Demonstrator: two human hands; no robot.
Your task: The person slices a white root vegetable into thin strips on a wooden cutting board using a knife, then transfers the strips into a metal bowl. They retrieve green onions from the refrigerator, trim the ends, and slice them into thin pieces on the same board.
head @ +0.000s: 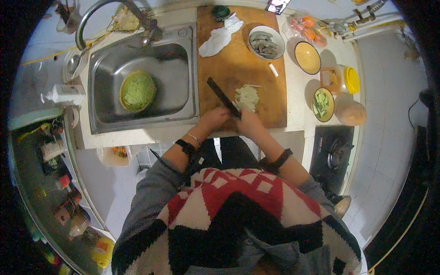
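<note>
My right hand grips the near end of a dark-bladed kitchen knife, seen nearly edge-on and slanting away to the left over a wooden cutting board. Close beside the knife's near end is my left hand, its fingers bent; whether they touch the blade or hold anything is unclear. A small heap of pale shredded vegetable lies on the board just right of the knife. Farther back on the board rests a short white piece, perhaps a vegetable stalk.
Left of the board, a steel sink holds a basket of green shreds. A bowl of shrimp and white cloth sit behind. Rightward stand a yellowish bowl, a bowl of green slices, a yellow-lidded jar and a stove.
</note>
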